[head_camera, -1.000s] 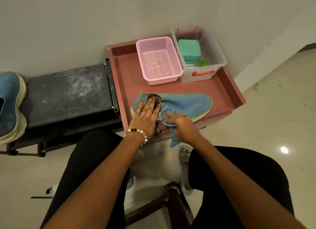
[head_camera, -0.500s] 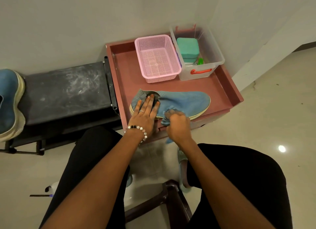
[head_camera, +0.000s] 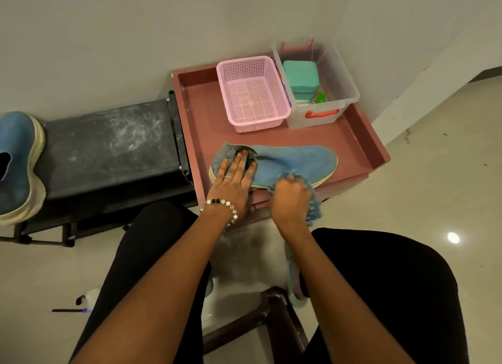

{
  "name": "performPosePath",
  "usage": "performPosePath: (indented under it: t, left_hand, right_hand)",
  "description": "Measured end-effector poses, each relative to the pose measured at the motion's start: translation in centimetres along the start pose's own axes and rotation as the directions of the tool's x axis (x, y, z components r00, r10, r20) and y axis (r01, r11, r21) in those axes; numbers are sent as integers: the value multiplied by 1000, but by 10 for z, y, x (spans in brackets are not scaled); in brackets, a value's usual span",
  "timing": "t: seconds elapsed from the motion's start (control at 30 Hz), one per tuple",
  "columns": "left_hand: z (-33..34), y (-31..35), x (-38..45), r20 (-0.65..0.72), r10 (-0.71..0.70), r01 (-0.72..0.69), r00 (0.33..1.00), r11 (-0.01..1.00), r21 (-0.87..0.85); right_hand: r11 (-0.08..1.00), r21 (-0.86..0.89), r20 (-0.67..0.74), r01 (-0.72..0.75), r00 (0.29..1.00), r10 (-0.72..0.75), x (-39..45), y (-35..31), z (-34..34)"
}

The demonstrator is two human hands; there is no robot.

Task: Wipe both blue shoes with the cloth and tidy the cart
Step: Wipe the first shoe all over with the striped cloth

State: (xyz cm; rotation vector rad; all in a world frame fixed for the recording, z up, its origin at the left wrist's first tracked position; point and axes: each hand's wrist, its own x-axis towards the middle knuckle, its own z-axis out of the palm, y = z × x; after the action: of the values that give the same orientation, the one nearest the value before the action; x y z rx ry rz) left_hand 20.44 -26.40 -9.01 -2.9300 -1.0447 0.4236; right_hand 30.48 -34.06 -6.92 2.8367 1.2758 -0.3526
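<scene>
— Where is the soft blue knit slip-on shoe with the pale sole?

— It lies on its side at the near edge of the dusty-pink tray-topped cart, toe pointing right, opening to the left.

— And the hands?

— The left hand rests flat over the heel end, fingers straight and spread, their tips at the rim of the shoe's opening; a beaded bracelet sits on that wrist. The right hand is just beside it on the right, fingers curled round a bunched blue fringed cloth, which presses against the near side of the shoe by the sole. Part of the cloth hangs below the hand over the cart's edge.

— What else is on the cart?

— At the back, a pink perforated plastic basket and, touching it on the right, a clear plastic storage box with an orange handle holding a teal rounded container.

— The second shoe?

— A matching blue shoe with a thick off-white sole lies far left, on the dark scuffed tabletop that adjoins the cart, well apart from both hands.
</scene>
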Motion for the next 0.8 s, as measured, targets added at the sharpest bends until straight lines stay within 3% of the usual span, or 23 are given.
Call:
performPosePath:
  t: [0.07, 0.17, 0.23, 0.27, 0.33, 0.43, 0.53, 0.67, 0.8]
  left_hand:
    - [-2, -1, 0, -3, 8, -8, 1000, 1000, 5]
    - [-1, 0, 2, 43, 4, -4, 999, 1000, -2]
    - [-1, -1, 2, 64, 8, -7, 998, 1000, -7]
    - [-1, -1, 3, 71, 10, -10, 997, 1000, -6]
    - [0, -2, 3, 80, 9, -9, 997, 1000, -7]
    - [-3, -2, 4, 90, 8, -7, 996, 1000, -7]
    - [-3, -2, 4, 97, 2, -2, 995, 1000, 1]
    - [-4, 0, 3, 106, -1, 1, 994, 1000, 9]
    - [-2, -2, 3, 105, 7, -9, 994, 1000, 13]
  right_hand:
    - [977, 170, -23, 131, 991, -129, -4, -13, 8]
    - [855, 391, 6, 341, 928, -373, 7, 16, 1]
    - [807, 368, 93, 461, 846, -526, 21, 54, -10]
    - [827, 306, 148, 472, 834, -531, 31, 74, -14]
    - [913, 118, 187, 390, 894, -406, 46, 109, -22]
    - [991, -54, 27, 124, 992, -123, 50, 125, -24]
    - [992, -129, -45, 0, 999, -6, 30, 84, -15]
    - [986, -21, 28, 167, 986, -166, 4, 17, -1]
    - [881, 258, 116, 397, 893, -436, 15, 20, -4]
